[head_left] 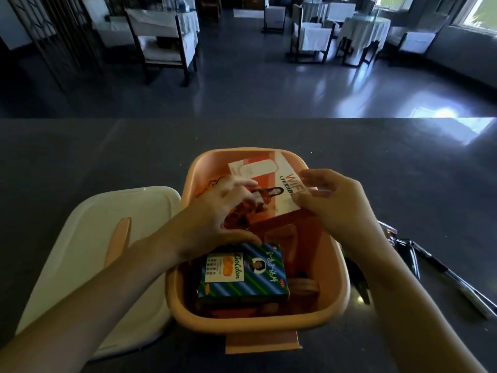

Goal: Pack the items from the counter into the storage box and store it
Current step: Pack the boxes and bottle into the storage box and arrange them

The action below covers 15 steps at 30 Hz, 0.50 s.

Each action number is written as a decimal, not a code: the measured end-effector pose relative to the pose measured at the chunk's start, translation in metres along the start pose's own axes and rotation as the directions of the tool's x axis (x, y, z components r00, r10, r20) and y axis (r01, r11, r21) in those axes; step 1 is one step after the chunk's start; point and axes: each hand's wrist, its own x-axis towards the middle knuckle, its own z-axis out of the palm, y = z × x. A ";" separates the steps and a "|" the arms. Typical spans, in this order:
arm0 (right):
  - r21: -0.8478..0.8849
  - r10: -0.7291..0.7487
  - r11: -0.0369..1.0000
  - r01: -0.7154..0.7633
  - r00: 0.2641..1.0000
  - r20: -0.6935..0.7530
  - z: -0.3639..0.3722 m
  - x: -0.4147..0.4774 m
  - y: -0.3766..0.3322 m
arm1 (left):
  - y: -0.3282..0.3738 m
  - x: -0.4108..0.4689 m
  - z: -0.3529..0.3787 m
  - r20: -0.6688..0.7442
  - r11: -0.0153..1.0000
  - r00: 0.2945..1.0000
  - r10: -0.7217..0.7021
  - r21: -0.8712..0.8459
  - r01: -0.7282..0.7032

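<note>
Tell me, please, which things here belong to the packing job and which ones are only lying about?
Belong to the job: pink storage box; its white lid beside it; WiFi carton, held by the right hand; striped Golden box inside; pen not yet packed, on the counter.
Only lying about: dining chair; round clothed table, both beyond the counter.

Two hands [215, 211] [338, 203], two cartons [285, 184] [242, 273], one storage box [236, 152], one white lid [88, 238] and one pen [454, 278]

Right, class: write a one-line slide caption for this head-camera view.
Left hand steadies, right hand pinches a WiFi box in the pink storage box, white lid alongside.
</note>
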 end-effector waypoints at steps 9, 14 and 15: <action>-0.373 -0.269 0.921 0.114 0.878 -0.396 -0.011 -0.007 0.011 | -0.012 0.004 -0.001 -0.063 0.998 0.996 -0.070 -0.013 0.069; -0.459 -0.299 0.873 0.168 0.926 -0.230 -0.002 -0.006 0.016 | -0.017 0.002 -0.001 -0.089 0.994 0.991 -0.095 -0.063 0.090; -0.469 -0.295 0.869 0.159 0.927 -0.233 -0.003 -0.004 0.016 | -0.017 0.002 0.000 -0.095 0.994 0.991 -0.096 -0.069 0.090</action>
